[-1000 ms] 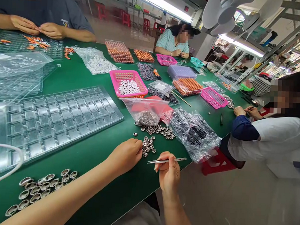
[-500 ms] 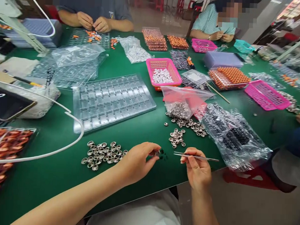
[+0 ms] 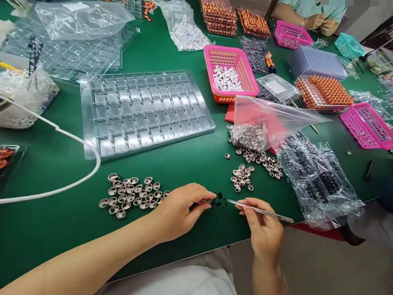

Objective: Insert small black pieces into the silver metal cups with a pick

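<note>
My left hand (image 3: 181,211) is closed, thumb against fingers, around a small silvery metal cup (image 3: 208,201) that mostly hides behind the fingertips. In my right hand (image 3: 265,227) I grip metal tweezers (image 3: 265,211) across the fingers, their tips pointing left and almost together. Tiny black pieces (image 3: 219,201) are scattered on the green table (image 3: 182,173) between the left fingertips and the tweezer tips. Left of my left hand lies a group of similar metal cups (image 3: 125,196), many with their openings up. Another small group of cups (image 3: 242,178) lies beyond my right hand.
A clear compartment tray (image 3: 146,113) lies ahead. Behind the loose cups rests a plastic bag of metal cups (image 3: 250,134). A pink basket (image 3: 252,80) holds white pieces. Bagged black parts (image 3: 317,182) lie at right. A white cable (image 3: 76,180) curves across the left. A co-worker's hands (image 3: 320,23) show far right.
My view has tilted downward, so the far side of the table has shifted up. The tweezer tips look closer together and lie nearly level with the black pieces. My left hand keeps its pinch.
</note>
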{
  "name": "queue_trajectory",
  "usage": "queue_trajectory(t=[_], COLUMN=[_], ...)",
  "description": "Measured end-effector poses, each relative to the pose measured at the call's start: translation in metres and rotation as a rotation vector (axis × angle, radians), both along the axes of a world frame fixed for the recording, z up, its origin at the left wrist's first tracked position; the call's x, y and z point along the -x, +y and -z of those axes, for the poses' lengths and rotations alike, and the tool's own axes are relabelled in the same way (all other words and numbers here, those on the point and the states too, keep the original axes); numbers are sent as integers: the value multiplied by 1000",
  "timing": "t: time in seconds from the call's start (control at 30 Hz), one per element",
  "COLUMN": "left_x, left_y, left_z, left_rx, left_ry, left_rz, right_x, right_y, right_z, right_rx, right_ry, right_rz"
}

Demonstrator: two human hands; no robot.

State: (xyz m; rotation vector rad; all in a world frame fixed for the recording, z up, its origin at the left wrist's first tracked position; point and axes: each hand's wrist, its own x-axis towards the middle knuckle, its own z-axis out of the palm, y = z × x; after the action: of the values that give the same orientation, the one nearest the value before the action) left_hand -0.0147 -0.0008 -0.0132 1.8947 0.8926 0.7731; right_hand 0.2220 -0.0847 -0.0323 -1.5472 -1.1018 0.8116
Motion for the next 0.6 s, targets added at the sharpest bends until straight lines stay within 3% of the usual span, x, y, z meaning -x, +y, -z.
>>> queue_trajectory(t=[0.17, 0.33, 0.6], left_x=[-2, -3, -3], left_y=[-1, -1, -3], left_z=[-3, -9, -4], left_rx=[-22, 63, 103], left_ry=[-11, 60, 48], left_rz=[-5, -40, -101], right_x=[6, 12, 16], right_y=[-2, 0, 6], right_z=[2, 2, 1], right_rx=[15, 52, 36], right_ry=[-77, -120, -194], right_rz=[30, 8, 12])
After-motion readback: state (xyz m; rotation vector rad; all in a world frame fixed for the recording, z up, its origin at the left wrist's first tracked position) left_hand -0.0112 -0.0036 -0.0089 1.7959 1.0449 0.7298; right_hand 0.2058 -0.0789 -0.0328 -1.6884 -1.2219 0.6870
